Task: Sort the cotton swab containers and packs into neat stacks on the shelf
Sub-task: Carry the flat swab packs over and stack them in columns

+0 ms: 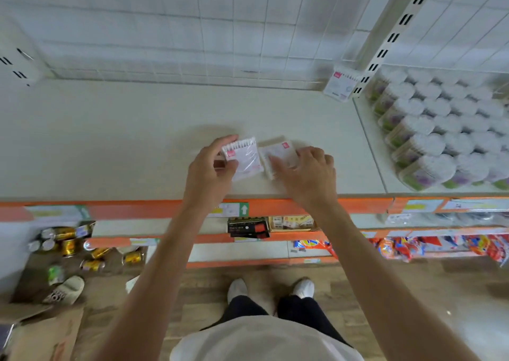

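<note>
From the head view, your left hand (210,165) pinches one swab pack (243,157) near the shelf's (137,140) front edge; your right hand (305,173) presses flat fingers on a second pack (278,154) touching its right side, both lying front-to-back.

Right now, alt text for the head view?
The left hand grips a flat clear pack of cotton swabs beside a second pack under the right hand, on a cream shelf; round swab tubs stand stacked at right.
</note>
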### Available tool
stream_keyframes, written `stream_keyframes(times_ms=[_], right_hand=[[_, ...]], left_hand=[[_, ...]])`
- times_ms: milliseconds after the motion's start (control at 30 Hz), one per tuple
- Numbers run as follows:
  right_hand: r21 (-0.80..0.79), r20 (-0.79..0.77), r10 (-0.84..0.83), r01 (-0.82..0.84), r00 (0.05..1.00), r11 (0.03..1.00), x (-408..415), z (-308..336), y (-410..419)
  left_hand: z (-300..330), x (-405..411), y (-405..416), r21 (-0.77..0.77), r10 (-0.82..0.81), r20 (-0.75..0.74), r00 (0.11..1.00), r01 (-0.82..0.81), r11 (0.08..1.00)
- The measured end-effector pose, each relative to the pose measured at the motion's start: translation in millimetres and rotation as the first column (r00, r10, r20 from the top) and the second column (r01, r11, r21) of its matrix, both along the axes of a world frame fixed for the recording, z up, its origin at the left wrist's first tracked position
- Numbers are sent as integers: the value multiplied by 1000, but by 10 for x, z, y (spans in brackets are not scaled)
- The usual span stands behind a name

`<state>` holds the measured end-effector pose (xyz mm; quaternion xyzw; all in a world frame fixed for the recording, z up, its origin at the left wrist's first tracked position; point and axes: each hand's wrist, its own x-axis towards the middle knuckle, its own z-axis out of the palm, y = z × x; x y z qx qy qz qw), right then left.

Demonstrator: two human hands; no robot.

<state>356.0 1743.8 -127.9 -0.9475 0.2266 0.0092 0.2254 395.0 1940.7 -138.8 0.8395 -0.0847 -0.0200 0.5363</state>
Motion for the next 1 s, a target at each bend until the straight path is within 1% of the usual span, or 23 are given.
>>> stream_keyframes(times_ms=[33, 67, 133, 200, 300, 367, 467, 533, 633, 767, 833, 900, 1000], right_hand=[[-18, 13, 16, -16, 1000, 1000, 8, -7, 48], [8, 40, 24, -24, 999, 1000, 20, 5, 78], [156, 126, 10, -30, 992, 987, 29, 29, 85], [290, 230, 28, -96, 973, 952, -36, 50, 82], [373, 412, 27, -196, 911, 907, -170, 68, 64], [443, 448, -15, -207, 894, 872, -285, 105, 33], [539, 447, -36, -238, 894, 808, -550, 159, -101], [561, 454, -51, -241, 889, 792, -767, 151, -264], [562, 459, -117, -186, 880, 806, -1139, 90, -624], [573, 418, -267, -24, 869, 819, -1800, 13, -1188], [591, 402, -350, 52, 846, 805, -2176, -52, -1432], [609, 380, -441, 139, 813, 781, -2563, -125, -1664], [626, 343, -527, 229, 777, 745, -3134, -185, -2004]], left_hand=[[-2, -17, 4, -14, -15, -3, 1000, 15, 1000], [4, -41, 7, -23, -32, -1, 999, 32, 999], [-1, -85, 14, -43, -56, 19, 998, 57, 997], [-27, -133, 18, -65, -61, 36, 997, 63, 996], [-7, -197, 45, -108, -73, 67, 995, 80, 991], [33, -292, 81, -129, -95, 84, 992, 105, 986], [68, -546, 44, -169, -65, 74, 995, 77, 983], [61, -674, -103, -155, -90, 82, 993, 102, 983], [36, -793, -469, -110, -180, 89, 980, 189, 976], [77, -1066, -1098, -133, -324, 14, 946, 323, 937], [43, -1270, -1445, -132, -418, -22, 908, 412, 902], [-23, -1522, -1825, -99, -518, -52, 854, 512, 853], [-78, -1965, -2388, -65, -627, -118, 770, 624, 778]])
